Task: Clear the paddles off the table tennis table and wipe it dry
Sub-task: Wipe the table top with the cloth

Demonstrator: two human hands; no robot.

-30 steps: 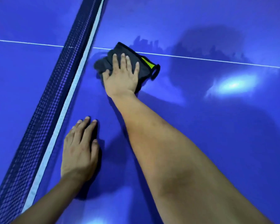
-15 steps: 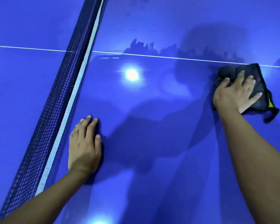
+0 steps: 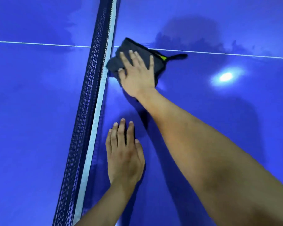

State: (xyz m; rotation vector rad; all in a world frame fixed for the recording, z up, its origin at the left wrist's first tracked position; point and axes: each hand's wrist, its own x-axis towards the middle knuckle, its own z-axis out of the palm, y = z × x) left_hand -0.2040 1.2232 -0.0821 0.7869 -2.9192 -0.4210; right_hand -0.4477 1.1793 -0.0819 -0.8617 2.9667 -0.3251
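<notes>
Table: glossy blue table tennis table top (image 3: 31,111); filled the whole view and ran under the net, both hands and the cloth.
Net: dark blue mesh net (image 3: 83,128) with a white top band (image 3: 96,115); stood upright, ran from the bottom edge left of centre up to the top edge, and split the table into a left part and a right part.
Left hand: left hand (image 3: 124,159); lay palm down on the bare blue surface just right of the net, in the lower half of the view. Fingers straight and close together, thumb out to the right; held nothing.
Cloth: dark grey folded cloth (image 3: 137,51); lay flat on the table right of the net, beyond the left hand, its top corner over the white line. Left edge reached the foot of the net; touching or not could not be told. Yellow-green tag (image 3: 162,58) and dark loop (image 3: 178,56) stuck out on the right.
Right hand: right hand (image 3: 137,75); pressed palm down on the cloth, fingers straight and slightly spread, thumb flat on the cloth's left part; no pinch. Forearm came in from the lower right.
Line: thin white line (image 3: 235,54); crossed the table from left to right, passing the net and the cloth.
Glare: bright reflected light spot (image 3: 225,77); sat on the blue surface right of the cloth, well apart from it.
</notes>
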